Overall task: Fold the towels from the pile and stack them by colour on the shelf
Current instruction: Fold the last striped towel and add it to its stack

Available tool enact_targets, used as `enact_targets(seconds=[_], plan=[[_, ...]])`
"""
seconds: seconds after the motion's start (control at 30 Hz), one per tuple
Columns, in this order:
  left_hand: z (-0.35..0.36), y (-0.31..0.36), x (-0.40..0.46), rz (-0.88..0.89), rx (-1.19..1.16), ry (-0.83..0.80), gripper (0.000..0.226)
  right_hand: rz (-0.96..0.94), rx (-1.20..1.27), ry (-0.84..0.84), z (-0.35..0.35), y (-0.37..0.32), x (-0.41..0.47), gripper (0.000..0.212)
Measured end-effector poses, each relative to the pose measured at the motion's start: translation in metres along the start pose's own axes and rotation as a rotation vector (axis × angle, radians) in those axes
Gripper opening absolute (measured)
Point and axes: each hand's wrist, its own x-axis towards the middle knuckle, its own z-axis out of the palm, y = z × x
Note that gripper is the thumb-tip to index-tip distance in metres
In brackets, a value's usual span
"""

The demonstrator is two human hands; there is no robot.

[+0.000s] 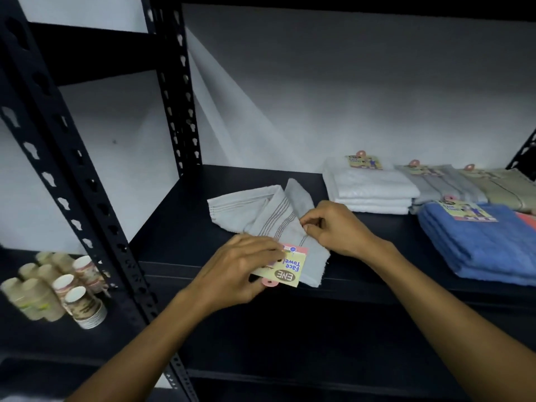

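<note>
Pale grey towel with thin stripes lying part-folded on the dark shelf, near the front edge, left of the finished stacks. Left hand curled onto the towel's near end, fingers pinching at the card label reading "ENE Face Towel", which points toward the near edge. Right hand just right of it, fingertips pinching the towel's right edge by the stripes. One far corner of the towel turned up and creased, the left flap spread flat toward the far left.

To the right, along the back: white stack, then a grey stack, then a beige stack, each topped with a label. Nearer, blue stack, also labelled, with a sliver of something coral-coloured beside it at the frame's right edge, possibly another towel, too cropped to tell.

On a lower shelf at far left, beyond the slotted upright, sleeves of paper cups lying on their sides.
</note>
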Motion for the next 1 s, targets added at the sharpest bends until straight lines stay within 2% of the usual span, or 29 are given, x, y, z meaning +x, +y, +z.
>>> enact_targets(seconds=[0.07, 0.13, 0.2, 0.27, 0.33, 0.4, 0.47, 0.53, 0.6, 0.67, 0.77, 0.83, 0.87, 0.93, 1.0], plan=[[-0.001, 0.000, 0.000, -0.017, -0.001, 0.086, 0.032, -0.067, -0.091, 0.079, -0.003, -0.003, -0.001, 0.029], [-0.004, 0.001, -0.003, -0.067, 0.076, 0.187, 0.029, -0.146, -0.114, 0.171, -0.008, -0.011, -0.001, 0.043], [-0.014, 0.001, -0.007, -0.146, 0.175, 0.295, 0.030, -0.279, -0.124, 0.207, -0.012, -0.023, 0.003, 0.048], [-0.030, -0.002, -0.012, -0.211, 0.274, 0.339, 0.032, -0.379, -0.102, 0.121, -0.011, -0.037, 0.013, 0.049], [-0.044, -0.004, -0.023, -0.291, 0.331, 0.336, 0.033, -0.438, -0.065, -0.051, -0.004, -0.054, 0.026, 0.044], [-0.057, 0.001, -0.032, -0.500, 0.192, 0.320, 0.033, -0.483, -0.075, -0.201, 0.008, -0.070, 0.037, 0.036], [-0.068, 0.008, -0.040, -0.728, -0.082, 0.307, 0.033, -0.495, -0.142, -0.289, 0.023, -0.083, 0.044, 0.032], [-0.081, 0.014, -0.047, -0.883, -0.397, 0.342, 0.030, -0.498, -0.255, -0.312, 0.036, -0.093, 0.046, 0.034], [-0.092, 0.018, -0.051, -0.969, -0.602, 0.385, 0.031, -0.510, -0.320, -0.281, 0.043, -0.101, 0.045, 0.038], [-0.092, 0.022, -0.056, -1.019, -0.514, 0.387, 0.019, -0.509, -0.344, -0.257, 0.044, -0.109, 0.045, 0.040], [-0.083, 0.025, -0.062, -1.015, -0.355, 0.331, 0.043, -0.491, -0.259, -0.338, 0.036, -0.121, 0.049, 0.034], [-0.086, 0.026, -0.061, -0.987, -0.417, 0.364, 0.050, -0.453, -0.127, -0.414, 0.027, -0.127, 0.053, 0.024], [-0.090, 0.024, -0.059, -0.970, -0.449, 0.390, 0.051, -0.463, -0.096, -0.396, 0.022, -0.128, 0.057, 0.019], [-0.104, 0.020, -0.052, -0.922, -0.504, 0.392, 0.048, -0.467, -0.020, -0.353, 0.014, -0.127, 0.065, 0.013], [-0.121, 0.015, -0.041, -0.843, -0.583, 0.361, 0.041, -0.424, 0.169, -0.397, 0.003, -0.128, 0.067, 0.012]])
